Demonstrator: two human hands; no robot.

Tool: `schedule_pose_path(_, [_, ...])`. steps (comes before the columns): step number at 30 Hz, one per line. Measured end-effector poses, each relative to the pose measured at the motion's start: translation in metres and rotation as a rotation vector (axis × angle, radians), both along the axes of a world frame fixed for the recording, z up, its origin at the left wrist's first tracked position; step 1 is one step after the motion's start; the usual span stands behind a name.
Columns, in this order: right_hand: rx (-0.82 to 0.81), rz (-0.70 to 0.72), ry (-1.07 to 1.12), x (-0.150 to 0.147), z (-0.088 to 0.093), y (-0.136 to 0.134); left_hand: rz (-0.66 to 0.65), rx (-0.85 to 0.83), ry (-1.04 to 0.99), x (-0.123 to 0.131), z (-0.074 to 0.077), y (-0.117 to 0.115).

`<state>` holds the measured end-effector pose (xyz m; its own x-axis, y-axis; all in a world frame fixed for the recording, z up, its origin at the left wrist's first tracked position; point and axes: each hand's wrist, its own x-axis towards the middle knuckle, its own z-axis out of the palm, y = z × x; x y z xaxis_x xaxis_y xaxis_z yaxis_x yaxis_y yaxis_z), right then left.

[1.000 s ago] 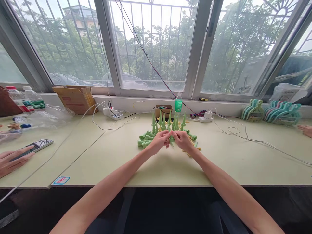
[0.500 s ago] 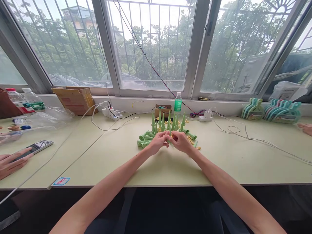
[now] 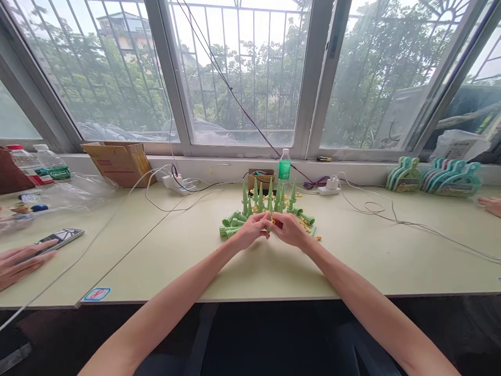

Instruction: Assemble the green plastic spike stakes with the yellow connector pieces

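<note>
My left hand [image 3: 252, 231] and my right hand [image 3: 289, 230] meet just above the table, fingertips almost touching. The fingers of the left are pinched around a green plastic spike, mostly covered by the fingers. A small yellow plastic piece [image 3: 273, 222] sits at the pinched fingertips of the right. Right behind the hands, several green pointed spikes [image 3: 293, 197] stand upright with their tips up. Green hollow tubes [image 3: 228, 230] lie in a pile beside my left hand. Loose small yellow pieces [image 3: 304, 224] are scattered by my right hand.
A green-labelled bottle [image 3: 284, 166] and small cardboard box [image 3: 261, 181] stand behind the spikes. White power strips [image 3: 329, 186] and cables lie along the wall. Hangers [image 3: 450, 180] are at right. Another person's hand [image 3: 27, 258] rests on a phone [image 3: 64, 237] at left; another hand [image 3: 490, 205] shows far right.
The yellow piece shows more clearly between my fingertips, while both hands stay nearly in place. The view has shifted slightly. The other person's hand at left has moved a little over the phone.
</note>
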<state>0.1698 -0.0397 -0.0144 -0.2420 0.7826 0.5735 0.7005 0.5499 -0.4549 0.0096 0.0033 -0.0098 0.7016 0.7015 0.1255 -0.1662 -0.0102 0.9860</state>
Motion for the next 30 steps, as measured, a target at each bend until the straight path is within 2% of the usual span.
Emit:
schedule_pose_path(7, [0.019,-0.013,0.012,0.000,0.000,0.001,-0.004,0.004,-0.012,0.000,0.000,0.000])
schedule_pose_path(12, [-0.005,-0.008,0.030,0.001,-0.001,0.002,0.034,0.026,-0.009,0.003,0.000,-0.003])
schedule_pose_path(15, [-0.011,-0.026,0.048,0.001,0.001,0.003,0.101,0.059,-0.002,0.006,-0.001,-0.002])
schedule_pose_path(20, [0.032,-0.133,0.131,0.010,0.003,0.009,0.299,0.251,0.112,0.008,-0.005,0.002])
schedule_pose_path(22, [0.054,-0.220,0.121,0.016,0.003,0.012,0.380,0.369,0.176,0.008,-0.005,0.002])
schedule_pose_path(25, [0.041,-0.280,0.079,0.025,0.001,0.017,0.485,0.585,0.236,0.008,-0.004,-0.001])
schedule_pose_path(27, [0.009,-0.303,0.018,0.028,-0.001,0.019,0.519,0.664,0.275,0.009,-0.002,-0.005])
schedule_pose_path(30, [-0.040,-0.324,-0.085,0.030,-0.002,0.020,0.495,0.658,0.318,0.009,-0.002,-0.008])
